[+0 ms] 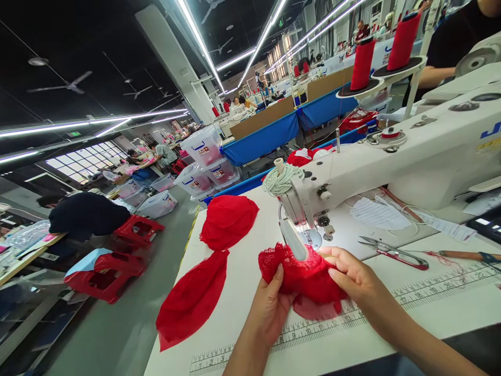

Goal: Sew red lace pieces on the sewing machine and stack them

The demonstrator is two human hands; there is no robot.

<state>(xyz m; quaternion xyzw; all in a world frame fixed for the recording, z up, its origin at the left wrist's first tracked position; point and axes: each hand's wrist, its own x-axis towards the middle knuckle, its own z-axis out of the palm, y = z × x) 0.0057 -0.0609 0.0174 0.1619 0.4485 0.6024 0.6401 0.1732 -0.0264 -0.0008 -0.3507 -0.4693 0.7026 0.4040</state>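
Between my two hands, in front of the sewing machine (352, 162), is a bunched piece of red lace fabric (301, 277). My left hand (272, 300) grips its left side, thumb on top and fingers underneath. At the right edge, my right hand (352, 274) pinches the fabric between thumb and fingers. The lace edge lies by the machine's needle area, partly behind a pale guard (294, 240), so the needle itself is hidden. A sheer red flap hangs below the hands over the printed ruler (309, 332).
Left on the white table lie a gathered red fabric piece (229, 222) and a flat red piece (193, 300). Thread snips (395, 251) and a wooden-handled tool (469, 255) lie to the right. Red thread cones (362, 65) stand behind; a co-worker's arm (432, 75) shows at upper right.
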